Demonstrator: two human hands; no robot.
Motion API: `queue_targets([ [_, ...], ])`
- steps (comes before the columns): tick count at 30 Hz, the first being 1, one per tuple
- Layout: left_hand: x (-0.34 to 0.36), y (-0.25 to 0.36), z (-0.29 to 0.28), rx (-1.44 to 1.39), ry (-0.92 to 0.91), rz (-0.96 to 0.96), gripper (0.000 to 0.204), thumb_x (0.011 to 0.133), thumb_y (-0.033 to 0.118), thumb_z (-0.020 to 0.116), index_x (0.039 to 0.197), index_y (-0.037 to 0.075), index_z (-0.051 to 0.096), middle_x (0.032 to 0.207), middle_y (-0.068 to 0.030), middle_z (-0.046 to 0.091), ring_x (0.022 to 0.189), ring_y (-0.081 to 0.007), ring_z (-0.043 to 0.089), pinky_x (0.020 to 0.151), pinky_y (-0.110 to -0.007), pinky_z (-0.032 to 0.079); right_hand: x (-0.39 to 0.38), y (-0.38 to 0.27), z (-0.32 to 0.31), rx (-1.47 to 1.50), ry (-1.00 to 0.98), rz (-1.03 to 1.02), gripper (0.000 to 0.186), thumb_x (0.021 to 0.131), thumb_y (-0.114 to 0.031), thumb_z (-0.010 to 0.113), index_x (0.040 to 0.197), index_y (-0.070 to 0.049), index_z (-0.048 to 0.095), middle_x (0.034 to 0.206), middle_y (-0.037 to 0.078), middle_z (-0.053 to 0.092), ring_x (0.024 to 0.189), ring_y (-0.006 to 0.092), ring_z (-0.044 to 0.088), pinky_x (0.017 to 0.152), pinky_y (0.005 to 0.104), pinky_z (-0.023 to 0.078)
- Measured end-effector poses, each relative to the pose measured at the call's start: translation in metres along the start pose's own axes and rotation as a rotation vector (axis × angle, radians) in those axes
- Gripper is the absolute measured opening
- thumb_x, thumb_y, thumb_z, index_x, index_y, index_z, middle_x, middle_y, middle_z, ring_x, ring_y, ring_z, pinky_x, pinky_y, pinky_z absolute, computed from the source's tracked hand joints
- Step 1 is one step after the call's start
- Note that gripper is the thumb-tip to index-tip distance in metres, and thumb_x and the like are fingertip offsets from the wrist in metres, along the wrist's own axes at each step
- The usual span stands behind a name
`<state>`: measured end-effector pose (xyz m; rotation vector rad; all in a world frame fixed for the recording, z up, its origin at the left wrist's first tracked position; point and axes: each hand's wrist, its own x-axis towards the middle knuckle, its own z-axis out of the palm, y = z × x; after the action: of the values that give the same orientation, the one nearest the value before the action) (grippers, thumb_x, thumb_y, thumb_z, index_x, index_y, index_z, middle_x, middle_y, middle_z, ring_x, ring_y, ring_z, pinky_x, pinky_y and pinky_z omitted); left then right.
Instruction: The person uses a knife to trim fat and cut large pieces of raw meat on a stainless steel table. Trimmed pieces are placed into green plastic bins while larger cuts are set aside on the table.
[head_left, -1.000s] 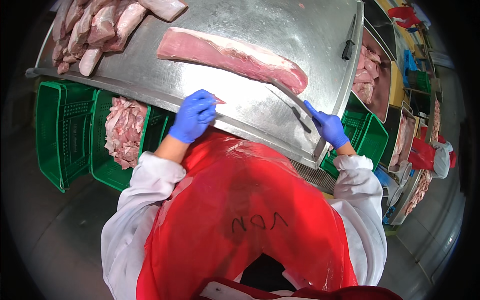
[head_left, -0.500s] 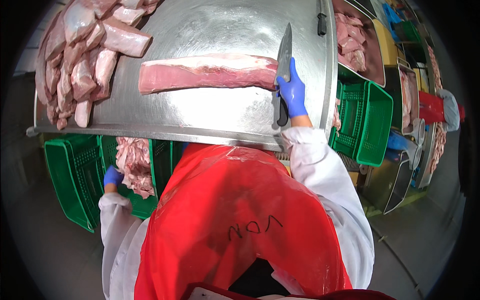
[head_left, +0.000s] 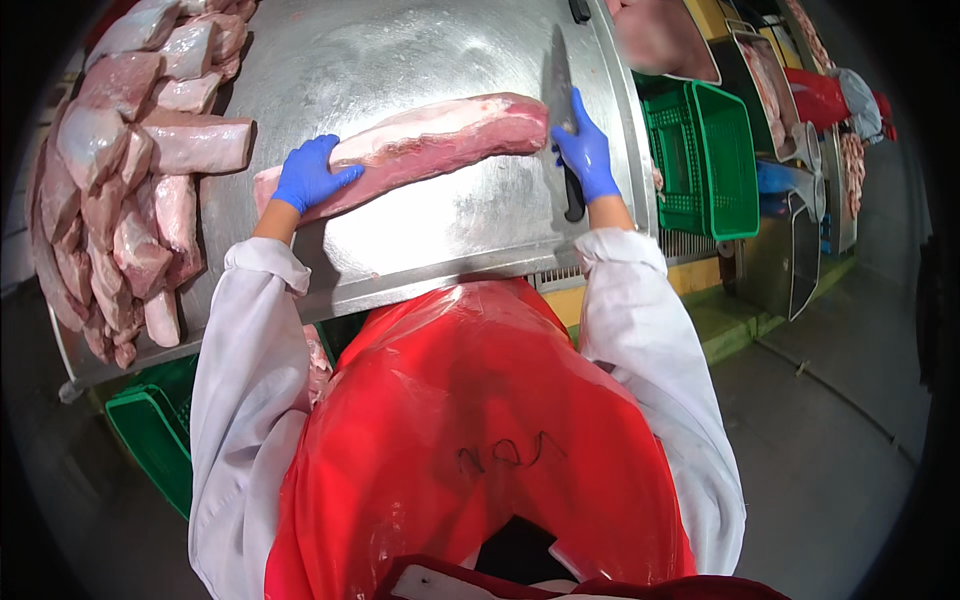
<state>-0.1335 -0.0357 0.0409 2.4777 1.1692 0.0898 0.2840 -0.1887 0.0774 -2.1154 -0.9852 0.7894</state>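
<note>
A long slab of raw pork (head_left: 430, 150), pale fat along its far side, lies across the steel table. Over its left end, my left hand (head_left: 312, 178) in a blue glove grips the meat with the thumb spread along the near side. At the slab's right end, my right hand (head_left: 588, 155), also gloved in blue, is closed on a knife (head_left: 560, 85). The long blade points away from me and the black handle shows below the thumb. Some of the right fingers are hidden beneath the hand.
A heap of raw meat pieces (head_left: 130, 190) covers the table's left end. Green crates stand at the right (head_left: 735, 165) and below the left edge (head_left: 150, 420). Metal bins of meat (head_left: 672, 40) are at the far right, where another person in red (head_left: 815, 98) stands.
My left hand has come up from the meat in the green crate onto the slab's left end. The slab now lies more tilted. My right hand stays beside its right end with the knife.
</note>
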Motion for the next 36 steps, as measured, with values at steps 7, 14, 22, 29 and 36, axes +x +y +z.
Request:
queue_targets([
  [7, -0.036, 0.045, 0.011, -0.02, 0.017, 0.019, 0.068, 0.076, 0.055, 0.07, 0.115, 0.001, 0.062, 0.106, -0.022, 0.066, 0.099, -0.0401, 0.062, 0.084, -0.048, 0.049, -0.024, 0.003, 0.021, -0.177, -0.164, 0.045, 0.077, 0.086, -0.019, 0.063, 0.154, -0.025, 0.028, 0.109, 0.026, 0.067, 0.089, 0.0328, 0.07, 0.08, 0.0384, 0.055],
  [14, -0.051, 0.086, 0.028, -0.021, -0.003, -0.069, 0.065, 0.076, 0.058, 0.067, 0.107, 0.001, 0.062, 0.099, -0.0192, 0.064, 0.094, -0.0356, 0.062, 0.082, -0.047, 0.048, -0.038, -0.024, 0.022, 0.119, -0.278, 0.171, 0.078, 0.087, -0.007, 0.063, 0.155, -0.024, 0.029, 0.086, 0.013, 0.068, 0.063, 0.0162, 0.064, 0.063, 0.0318, 0.055],
  [22, -0.035, 0.101, 0.01, 0.035, -0.143, -0.162, 0.063, 0.074, 0.054, 0.071, 0.102, -0.001, 0.062, 0.098, -0.0216, 0.063, 0.091, -0.0382, 0.061, 0.08, -0.046, 0.049, -0.18, -0.025, -0.044, 0.34, -0.529, 0.305, 0.08, 0.084, 0.004, 0.059, 0.155, -0.018, 0.03, 0.121, 0.01, 0.062, 0.064, 0.0087, 0.059, 0.057, 0.0246, 0.05],
  [29, 0.134, 0.229, 0.01, -0.108, 0.032, -0.151, 0.067, 0.077, 0.059, 0.066, 0.108, 0.0, 0.067, 0.111, -0.0238, 0.066, 0.105, -0.0368, 0.065, 0.092, -0.042, 0.051, -0.033, 0.027, -0.046, 0.463, -0.014, -0.05, 0.082, 0.085, 0.005, 0.058, 0.157, -0.017, 0.024, 0.102, 0.008, 0.064, 0.059, 0.0096, 0.055, 0.052, 0.0248, 0.05],
  [36, 0.189, 0.172, 0.039, -0.111, -0.154, -0.263, 0.045, 0.087, 0.037, 0.06, 0.1, -0.004, 0.072, 0.103, -0.0276, 0.068, 0.101, -0.0397, 0.066, 0.088, -0.041, 0.052, 0.021, -0.003, 0.026, 0.577, -0.224, -0.034, 0.08, 0.088, -0.001, 0.06, 0.156, -0.023, 0.025, 0.087, 0.009, 0.063, 0.058, 0.011, 0.058, 0.05, 0.0262, 0.051],
])
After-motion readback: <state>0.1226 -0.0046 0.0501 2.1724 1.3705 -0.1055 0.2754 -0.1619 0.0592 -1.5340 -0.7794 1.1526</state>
